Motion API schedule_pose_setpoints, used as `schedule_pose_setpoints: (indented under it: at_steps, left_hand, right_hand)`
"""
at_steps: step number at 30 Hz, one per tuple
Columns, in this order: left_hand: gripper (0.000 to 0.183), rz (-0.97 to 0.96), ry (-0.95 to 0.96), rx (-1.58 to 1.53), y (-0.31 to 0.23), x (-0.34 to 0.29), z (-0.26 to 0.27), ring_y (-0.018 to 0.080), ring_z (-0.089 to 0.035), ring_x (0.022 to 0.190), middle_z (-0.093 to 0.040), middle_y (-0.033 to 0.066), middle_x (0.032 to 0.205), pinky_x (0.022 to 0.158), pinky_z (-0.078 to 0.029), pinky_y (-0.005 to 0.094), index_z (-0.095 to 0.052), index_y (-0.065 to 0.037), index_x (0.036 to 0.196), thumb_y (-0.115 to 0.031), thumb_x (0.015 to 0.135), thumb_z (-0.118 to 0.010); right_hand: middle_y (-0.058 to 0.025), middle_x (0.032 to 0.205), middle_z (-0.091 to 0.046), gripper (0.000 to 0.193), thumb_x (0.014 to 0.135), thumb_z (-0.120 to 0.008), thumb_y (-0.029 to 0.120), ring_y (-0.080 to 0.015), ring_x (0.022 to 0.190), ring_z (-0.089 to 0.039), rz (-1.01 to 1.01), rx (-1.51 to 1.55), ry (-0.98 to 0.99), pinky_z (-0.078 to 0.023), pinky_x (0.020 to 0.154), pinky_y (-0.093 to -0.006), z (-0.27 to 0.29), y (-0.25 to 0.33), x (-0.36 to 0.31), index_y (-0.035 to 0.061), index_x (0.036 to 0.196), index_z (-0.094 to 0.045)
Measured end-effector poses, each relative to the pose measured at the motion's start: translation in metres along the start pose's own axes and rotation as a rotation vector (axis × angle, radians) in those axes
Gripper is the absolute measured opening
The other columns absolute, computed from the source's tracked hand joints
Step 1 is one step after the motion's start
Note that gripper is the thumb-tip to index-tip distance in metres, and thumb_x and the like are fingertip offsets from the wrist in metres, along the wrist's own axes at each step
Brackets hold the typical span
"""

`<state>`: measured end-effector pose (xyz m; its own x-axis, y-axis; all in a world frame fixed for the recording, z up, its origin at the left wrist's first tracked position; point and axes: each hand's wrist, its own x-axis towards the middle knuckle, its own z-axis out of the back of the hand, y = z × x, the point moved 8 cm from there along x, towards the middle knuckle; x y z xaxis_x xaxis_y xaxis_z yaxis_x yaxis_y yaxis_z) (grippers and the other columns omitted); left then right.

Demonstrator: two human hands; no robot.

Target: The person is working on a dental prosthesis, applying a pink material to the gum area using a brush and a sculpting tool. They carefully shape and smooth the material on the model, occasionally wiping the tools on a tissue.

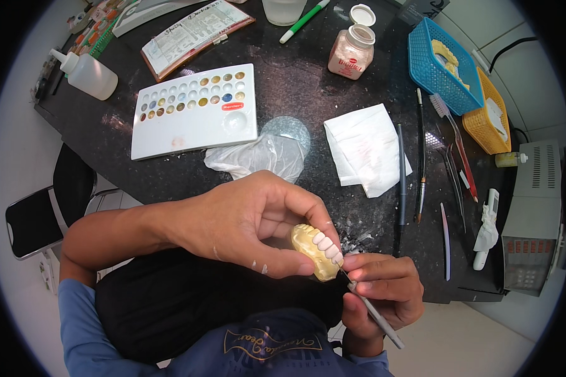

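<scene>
Between the thumb and fingers of my left hand point(251, 220) is a yellowish dental model point(308, 246), held above my lap near the table's front edge. A row of pale pinkish-white teeth point(327, 245) runs along its right side. My right hand point(383, 289) grips a thin metal carving tool point(378, 317) like a pen. The tool's fine tip points up and left and meets the lower end of the tooth row; whether it touches cannot be made out. My right fingertips are close beside the model.
Beyond my hands lie a white paint palette point(188, 135), a crumpled plastic bag point(258, 157) and a folded tissue point(365, 147). Brushes point(421, 157) and tweezers point(453, 169) lie to the right. An open powder jar point(352, 55), blue basket point(424, 60) and squeeze bottle point(91, 75) stand farther back.
</scene>
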<state>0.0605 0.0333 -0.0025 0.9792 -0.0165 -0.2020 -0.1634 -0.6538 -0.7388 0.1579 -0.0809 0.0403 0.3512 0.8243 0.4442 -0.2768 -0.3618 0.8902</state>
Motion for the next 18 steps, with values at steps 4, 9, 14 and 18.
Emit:
schedule_pose_setpoints:
  at_steps: [4,9,14,18]
  left_hand:
    - [0.031,0.006,-0.006,-0.004,0.0002,-0.0003,0.0002,0.0142,-0.059,0.102,-0.057,0.0087,0.104,0.091,-0.046,0.0253,-0.061,0.007,0.110,0.008,0.079,-0.069]
    - [0.031,0.016,-0.009,0.005,0.0014,0.0000,0.0012,0.0145,-0.059,0.102,-0.058,0.0089,0.104,0.091,-0.046,0.0257,-0.061,0.007,0.109,0.008,0.079,-0.068]
    - [0.031,0.008,-0.003,-0.003,0.0007,0.0004,0.0009,0.0145,-0.059,0.101,-0.058,0.0091,0.103,0.090,-0.047,0.0255,-0.061,0.007,0.109,0.008,0.079,-0.069]
    - [0.031,0.009,-0.011,0.000,0.0004,-0.0017,0.0002,0.0143,-0.059,0.101,-0.058,0.0089,0.103,0.090,-0.047,0.0253,-0.061,0.007,0.109,0.008,0.079,-0.069]
  right_hand:
    - [-0.0171,0.090,-0.067,0.029,0.066,-0.079,-0.006,-0.0291,0.089,-0.070,-0.022,0.031,-0.044,-0.060,0.076,-0.0364,0.0024,0.0009,-0.0026,0.0010,0.089,-0.062]
    - [-0.0165,0.090,-0.066,0.031,0.066,-0.078,-0.006,-0.0289,0.088,-0.070,0.013,0.014,-0.025,-0.060,0.075,-0.0375,0.0006,0.0018,-0.0016,0.0008,0.090,-0.062]
    - [-0.0169,0.092,-0.066,0.030,0.066,-0.078,-0.006,-0.0294,0.087,-0.070,0.046,-0.006,-0.019,-0.061,0.073,-0.0361,-0.0010,0.0018,-0.0021,0.0005,0.091,-0.062]
    - [-0.0171,0.092,-0.066,0.030,0.067,-0.078,-0.006,-0.0297,0.087,-0.070,0.049,-0.006,-0.010,-0.061,0.072,-0.0352,-0.0020,0.0031,-0.0011,0.0003,0.091,-0.062]
